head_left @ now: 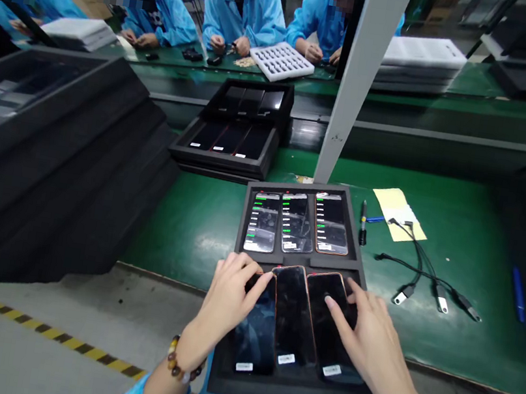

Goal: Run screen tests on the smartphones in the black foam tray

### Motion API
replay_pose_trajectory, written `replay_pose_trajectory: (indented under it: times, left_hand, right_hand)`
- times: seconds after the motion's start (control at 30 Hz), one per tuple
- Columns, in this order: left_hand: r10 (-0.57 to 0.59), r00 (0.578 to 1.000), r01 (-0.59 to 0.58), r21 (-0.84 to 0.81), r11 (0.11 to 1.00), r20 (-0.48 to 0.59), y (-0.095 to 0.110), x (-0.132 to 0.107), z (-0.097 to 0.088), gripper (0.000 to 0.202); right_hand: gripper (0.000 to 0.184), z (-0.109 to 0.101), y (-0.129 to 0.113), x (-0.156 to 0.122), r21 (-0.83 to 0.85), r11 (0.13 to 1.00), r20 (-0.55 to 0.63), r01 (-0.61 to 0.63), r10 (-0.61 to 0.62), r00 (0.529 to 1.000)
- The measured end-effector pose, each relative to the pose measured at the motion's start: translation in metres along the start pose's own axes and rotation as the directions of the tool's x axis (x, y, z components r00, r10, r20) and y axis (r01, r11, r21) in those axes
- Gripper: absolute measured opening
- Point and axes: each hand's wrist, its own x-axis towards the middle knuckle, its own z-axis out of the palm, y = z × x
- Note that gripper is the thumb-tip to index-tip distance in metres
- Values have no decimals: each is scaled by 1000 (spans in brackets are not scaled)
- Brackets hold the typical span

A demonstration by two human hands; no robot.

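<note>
A black foam tray [295, 393] lies in front of me, its near side against my blue smock. In its near row lie a left phone [255, 331], a middle phone [295, 317] and a right phone [328, 332], all dark-screened with orange edges and white labels. My left hand [231, 294] closes around the upper end of the left phone, thumb at its top right corner. My right hand [370, 322] grips the right phone's upper right side, thumb on the screen. Three phones with lit screens, one a far-row phone [296, 222], show lines of text.
Black cables [418, 266] with USB plugs, a yellow paper [397, 207] and a pen [363, 222] lie right of the tray. Stacked phone trays [228, 165] stand behind, bigger black trays [49, 172] at left. A pale post [352, 92] rises beyond. Co-workers in blue sit opposite.
</note>
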Motion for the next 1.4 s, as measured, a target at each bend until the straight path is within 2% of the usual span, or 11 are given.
replay_pose_trajectory:
  times: [0.17,0.27,0.37,0.47,0.57,0.67,0.77,0.83,1.0,1.2,1.4]
  left_hand:
    - [-175,965,233,-333,913,197,-8,10,-10,54]
    - [-265,941,327,-356,875,212,-15,12,-17,60]
    - [-266,923,350,-320,880,278,-13,6,-18,61]
    - [-251,928,317,-233,919,274,-1,-6,-12,54]
    - [-199,972,210,-88,974,124,12,-18,-4,35]
    - [-49,999,50,121,991,-15,24,-21,1,20]
    - [116,992,-122,186,975,47,35,-9,9,21]
    - [203,972,-223,205,953,116,43,4,20,31]
    - [160,979,-194,328,924,128,58,27,45,44]
    - [240,945,-236,-47,971,221,57,47,43,25]
    - [232,889,-69,-384,921,395,57,69,38,40]
  right_hand:
    - [36,-3,-7,5,330,930,237,-165,87,968]
    - [50,-11,-1,4,433,856,292,-283,163,942]
    - [75,-16,12,-1,403,853,285,-330,225,932]
    - [84,-9,22,-12,327,887,314,-326,223,923]
    - [78,-1,25,-29,217,941,242,-259,206,948]
    - [70,-8,21,-49,30,984,127,-174,169,977]
    - [61,-24,15,-58,-79,984,85,-161,168,982]
    - [54,-30,14,-54,-38,990,17,-134,135,991]
    - [49,-14,24,-40,163,986,-133,35,-13,991]
    - [54,6,22,-48,150,981,-115,124,-107,988]
    - [41,10,13,-14,-64,964,-33,260,-262,964]
